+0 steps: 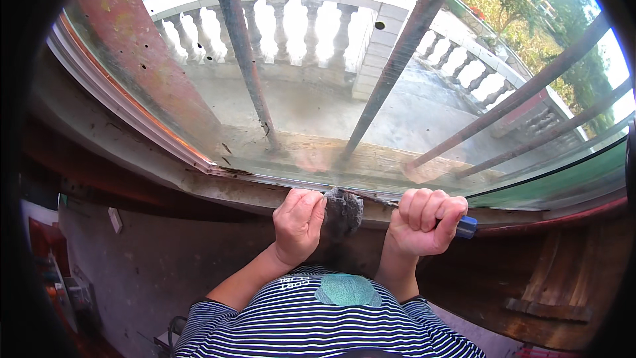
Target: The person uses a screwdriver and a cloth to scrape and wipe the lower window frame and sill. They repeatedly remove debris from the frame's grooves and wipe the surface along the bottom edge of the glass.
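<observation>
My right hand (425,221) is closed around a blue-handled tool (467,227), apparently a screwdriver. Its thin dark shaft (370,198) runs left along the bottom of the window glass. Against the tip hangs a dark grey, fuzzy piece of material (346,210), perhaps a dusty rag or mesh. My left hand (299,226) pinches the left edge of this piece between thumb and fingers. Both hands are at the window sill (248,190), just in front of the glass pane (313,114). Where exactly the tip ends is hidden by the grey piece.
Rusty bars (392,67) stand outside the glass. A white sliding-track frame (134,104) edges the window at left, with debris (233,171) in its corner. Outside is a balustrade (310,30). Wooden boards (556,278) lie at lower right.
</observation>
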`<state>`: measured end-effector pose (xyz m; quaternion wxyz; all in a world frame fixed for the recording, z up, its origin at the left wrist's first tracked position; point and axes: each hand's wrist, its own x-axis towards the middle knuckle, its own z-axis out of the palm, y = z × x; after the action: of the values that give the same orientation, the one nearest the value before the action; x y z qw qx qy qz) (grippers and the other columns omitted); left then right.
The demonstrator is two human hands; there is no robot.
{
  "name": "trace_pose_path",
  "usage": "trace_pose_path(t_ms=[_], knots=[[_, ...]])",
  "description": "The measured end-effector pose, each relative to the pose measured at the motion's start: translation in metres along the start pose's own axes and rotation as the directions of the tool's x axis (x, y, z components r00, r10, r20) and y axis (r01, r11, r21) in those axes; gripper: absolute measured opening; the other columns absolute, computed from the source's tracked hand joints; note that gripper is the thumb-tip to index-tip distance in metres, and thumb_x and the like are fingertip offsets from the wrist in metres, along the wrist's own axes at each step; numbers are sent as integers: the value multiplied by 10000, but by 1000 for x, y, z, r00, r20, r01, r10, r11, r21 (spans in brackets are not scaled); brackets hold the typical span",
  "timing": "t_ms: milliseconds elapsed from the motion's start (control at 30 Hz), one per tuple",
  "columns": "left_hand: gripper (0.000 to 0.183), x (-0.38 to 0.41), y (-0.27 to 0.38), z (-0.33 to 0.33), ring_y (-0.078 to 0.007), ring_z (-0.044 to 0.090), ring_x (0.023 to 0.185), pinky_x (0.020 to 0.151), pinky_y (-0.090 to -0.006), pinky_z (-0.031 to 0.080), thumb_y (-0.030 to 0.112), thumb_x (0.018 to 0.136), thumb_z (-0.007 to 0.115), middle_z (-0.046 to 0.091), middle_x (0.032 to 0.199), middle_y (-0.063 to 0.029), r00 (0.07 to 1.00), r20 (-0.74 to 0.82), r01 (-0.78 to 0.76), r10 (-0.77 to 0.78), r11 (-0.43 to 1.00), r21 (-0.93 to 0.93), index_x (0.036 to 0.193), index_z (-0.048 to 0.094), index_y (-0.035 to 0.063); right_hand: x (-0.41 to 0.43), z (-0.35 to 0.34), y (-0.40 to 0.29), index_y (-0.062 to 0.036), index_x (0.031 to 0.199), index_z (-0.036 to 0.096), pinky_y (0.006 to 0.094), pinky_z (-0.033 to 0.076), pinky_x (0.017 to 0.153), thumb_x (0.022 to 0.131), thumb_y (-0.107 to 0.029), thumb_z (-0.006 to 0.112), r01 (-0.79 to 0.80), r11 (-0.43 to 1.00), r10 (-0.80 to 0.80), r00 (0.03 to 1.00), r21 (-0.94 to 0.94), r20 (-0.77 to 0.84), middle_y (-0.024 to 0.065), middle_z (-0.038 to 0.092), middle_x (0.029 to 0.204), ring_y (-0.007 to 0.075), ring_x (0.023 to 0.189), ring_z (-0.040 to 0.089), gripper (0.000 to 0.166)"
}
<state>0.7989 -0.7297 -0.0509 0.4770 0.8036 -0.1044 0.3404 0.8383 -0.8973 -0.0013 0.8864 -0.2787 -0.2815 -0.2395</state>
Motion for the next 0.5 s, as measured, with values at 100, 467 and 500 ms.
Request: trace_pose_path(t_ms=[100,467,500], knots=[[106,3,-3,-8,-267,586,643,584,-325,483,-49,803,652,583,785,-127,999,-27,20,-19,1000,17,897,621,-10,-5,10,18,-110,687,340,230,225,386,1019,-236,433,-17,999,17,1000,29,-4,-21,314,515,79,405,252,368],[138,-3,-4,-23,-276,594,636,540,-344,484,-37,764,688,570,786,-121,980,38,-191,193,980,-50,888,632,-18,-6,23,11,-98,661,338,239,246,383,1012,-228,440,-67,994,66,998,82,17,-6,326,498,100,399,271,388],[145,-4,-4,-23,-272,592,631,536,-341,484,-36,763,690,568,784,-120,982,43,-179,182,982,-57,895,632,-19,-6,23,10,-98,669,338,237,247,383,1014,-227,435,-67,995,64,997,70,38,-6,325,497,99,400,270,381]])
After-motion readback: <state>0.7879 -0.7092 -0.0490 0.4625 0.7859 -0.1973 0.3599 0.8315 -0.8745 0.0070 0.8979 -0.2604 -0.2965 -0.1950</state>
